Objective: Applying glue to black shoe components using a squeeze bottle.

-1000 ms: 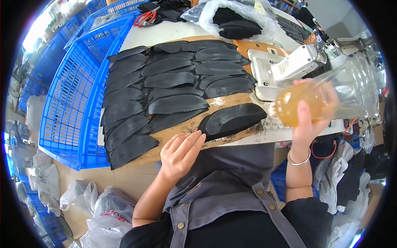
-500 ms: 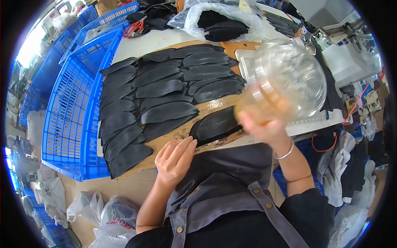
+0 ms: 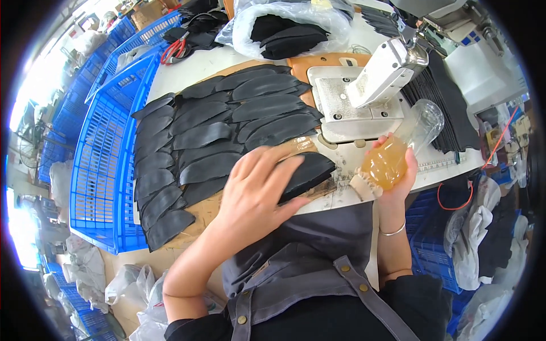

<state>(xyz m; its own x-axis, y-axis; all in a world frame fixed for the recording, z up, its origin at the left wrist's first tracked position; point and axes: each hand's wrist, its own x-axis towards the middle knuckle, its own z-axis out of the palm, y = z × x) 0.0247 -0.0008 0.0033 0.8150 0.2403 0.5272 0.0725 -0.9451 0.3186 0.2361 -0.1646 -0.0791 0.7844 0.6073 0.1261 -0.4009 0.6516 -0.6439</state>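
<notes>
- Gripping, with the fingers of the right hand [image 3: 400, 184], a clear rounded bottle of amber liquid [image 3: 388, 162]; tilted, with the pale ragged-edged tip [image 3: 365, 186] low, near the right end of the black curved flat piece [image 3: 313, 169].
- Over that piece, the left hand [image 3: 256, 190]: fingers spread, thumb apart, nothing visibly pinched. Cannot tell whether touching, with the near-left part hidden.
- Best, probably, to steady the piece by the edge, keeping fingertips off any wet face.
- Wise to hold the bottle firmly and mind drips on the white smooth desk [image 3: 424, 177].
- If spreading, stroke thinly and evenly out to the curved rim; avoid pooling.
- Careful not to drag a wrist across the overlapping black leaf-shaped pieces [image 3: 264, 108]: thin, satin-faced, layered like scales on a tan smeared board [image 3: 200, 219].
- Beyond, hard white metal in the squarish machine arm [image 3: 389, 71]; at left, rigid lattice in the blue plastic crate [image 3: 94, 187]; at the back, crinkled film in the translucent plastic bag [image 3: 242, 34].
</notes>
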